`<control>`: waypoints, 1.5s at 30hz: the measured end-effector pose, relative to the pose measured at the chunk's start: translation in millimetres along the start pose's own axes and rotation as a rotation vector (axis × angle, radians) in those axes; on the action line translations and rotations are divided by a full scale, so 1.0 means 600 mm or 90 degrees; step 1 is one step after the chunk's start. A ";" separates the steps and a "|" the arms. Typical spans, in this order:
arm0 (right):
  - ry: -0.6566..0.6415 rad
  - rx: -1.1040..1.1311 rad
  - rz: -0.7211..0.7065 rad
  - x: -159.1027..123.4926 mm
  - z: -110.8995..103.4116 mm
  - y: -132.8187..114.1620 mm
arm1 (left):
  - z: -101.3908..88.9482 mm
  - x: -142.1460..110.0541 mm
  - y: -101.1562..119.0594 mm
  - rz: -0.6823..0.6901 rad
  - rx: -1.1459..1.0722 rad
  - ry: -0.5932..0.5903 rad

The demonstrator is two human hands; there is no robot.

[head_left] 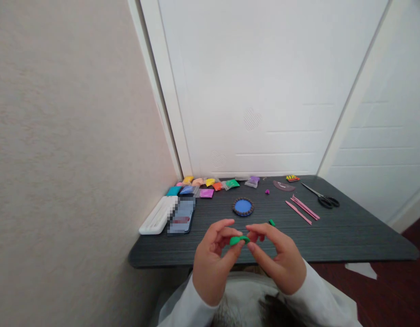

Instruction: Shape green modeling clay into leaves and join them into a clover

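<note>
Between my two hands, above the table's front edge, is a small piece of green modelling clay (234, 240). My left hand (214, 259) pinches it between thumb and fingers. From the other side, my right hand (279, 256) closes its thumb and fingertips on the thin end of the same clay. A smaller green clay piece (271, 222) lies on the table just beyond my right hand. Farther back sits a blue disc (243, 206) ringed by a brown, beaded-looking rim.
Several bags of coloured clay, one green (232, 183), line the back left. A phone (182, 215) and a white case (158, 215) lie at left. Pink tools (300, 212), scissors (327, 201) and a clear curved piece (284, 185) are at right. A purple lump (267, 191) sits behind.
</note>
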State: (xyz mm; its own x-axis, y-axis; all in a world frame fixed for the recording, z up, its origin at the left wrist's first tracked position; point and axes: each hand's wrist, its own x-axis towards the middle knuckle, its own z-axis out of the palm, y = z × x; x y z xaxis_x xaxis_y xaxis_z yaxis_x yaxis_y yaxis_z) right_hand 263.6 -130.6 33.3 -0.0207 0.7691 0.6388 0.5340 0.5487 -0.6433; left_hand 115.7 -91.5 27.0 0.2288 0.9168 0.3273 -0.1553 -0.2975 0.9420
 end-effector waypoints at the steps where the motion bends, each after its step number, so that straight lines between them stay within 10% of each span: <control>1: 0.005 -0.003 -0.005 0.001 0.001 0.000 | 0.000 -0.003 -0.001 0.033 0.030 0.002; 20: 0.118 -0.026 -0.164 -0.006 0.008 -0.008 | -0.014 -0.013 -0.006 0.547 0.285 0.001; 45: 0.143 -0.073 -0.161 -0.012 0.014 -0.015 | -0.009 -0.018 -0.006 0.445 0.264 0.025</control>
State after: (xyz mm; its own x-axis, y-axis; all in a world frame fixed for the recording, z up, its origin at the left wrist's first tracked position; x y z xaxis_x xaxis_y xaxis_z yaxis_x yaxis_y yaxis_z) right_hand 252.0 -138.3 30.9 0.0151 0.5160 0.8565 0.6273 0.6622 -0.4099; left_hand 108.6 -98.7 19.8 0.1755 0.4891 0.8544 0.1210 -0.8720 0.4744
